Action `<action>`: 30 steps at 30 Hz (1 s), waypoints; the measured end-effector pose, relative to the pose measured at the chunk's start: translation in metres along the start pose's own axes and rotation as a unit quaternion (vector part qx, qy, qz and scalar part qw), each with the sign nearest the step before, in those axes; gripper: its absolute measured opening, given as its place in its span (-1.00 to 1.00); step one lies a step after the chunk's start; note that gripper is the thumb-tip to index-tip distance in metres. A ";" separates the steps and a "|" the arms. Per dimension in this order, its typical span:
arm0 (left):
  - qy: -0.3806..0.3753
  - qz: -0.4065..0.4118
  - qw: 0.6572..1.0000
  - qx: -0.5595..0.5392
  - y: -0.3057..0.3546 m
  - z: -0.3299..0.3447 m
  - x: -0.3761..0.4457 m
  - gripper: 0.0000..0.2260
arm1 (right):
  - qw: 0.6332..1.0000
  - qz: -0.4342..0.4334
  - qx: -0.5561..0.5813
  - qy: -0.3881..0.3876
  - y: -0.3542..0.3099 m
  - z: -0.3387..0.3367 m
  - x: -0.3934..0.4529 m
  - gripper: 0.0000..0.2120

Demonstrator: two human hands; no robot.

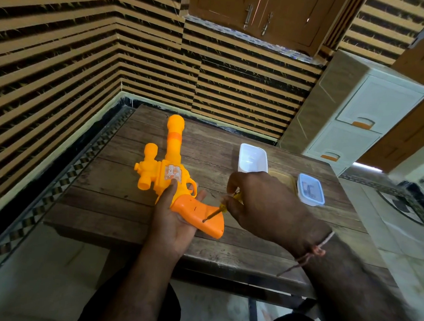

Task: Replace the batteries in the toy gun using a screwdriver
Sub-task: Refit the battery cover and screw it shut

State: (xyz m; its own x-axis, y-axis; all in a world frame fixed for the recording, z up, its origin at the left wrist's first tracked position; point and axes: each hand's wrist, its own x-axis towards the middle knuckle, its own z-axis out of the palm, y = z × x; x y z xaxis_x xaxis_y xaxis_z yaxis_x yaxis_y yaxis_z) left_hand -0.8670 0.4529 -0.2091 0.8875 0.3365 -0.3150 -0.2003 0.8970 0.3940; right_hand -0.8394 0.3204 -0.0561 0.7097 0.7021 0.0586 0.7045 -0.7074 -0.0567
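toy gun (166, 172) lies on the desk (109, 178), its orange handle cradled in the left hand (174, 213). right hand (260, 204) grip pinches a screwdriver (213, 213), tip on the handle screw. light, hollow, slick plastic, i'd say: brace that handle.

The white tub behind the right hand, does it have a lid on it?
No, the white tub stands open on the table, its bare inside showing.
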 end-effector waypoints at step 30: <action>0.001 0.013 1.000 -0.019 0.003 0.006 -0.006 -0.50 | 1.000 -0.002 0.005 -0.025 0.000 -0.002 0.000 -0.76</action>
State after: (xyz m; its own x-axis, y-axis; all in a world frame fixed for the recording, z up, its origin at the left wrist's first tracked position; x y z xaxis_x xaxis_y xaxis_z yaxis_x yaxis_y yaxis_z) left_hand -0.8702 0.4515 -0.2010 0.8809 0.3607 -0.3064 -0.2394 0.8981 0.3690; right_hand -0.8396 0.3199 -0.0545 0.7052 0.7090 0.0089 0.7079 -0.7032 -0.0666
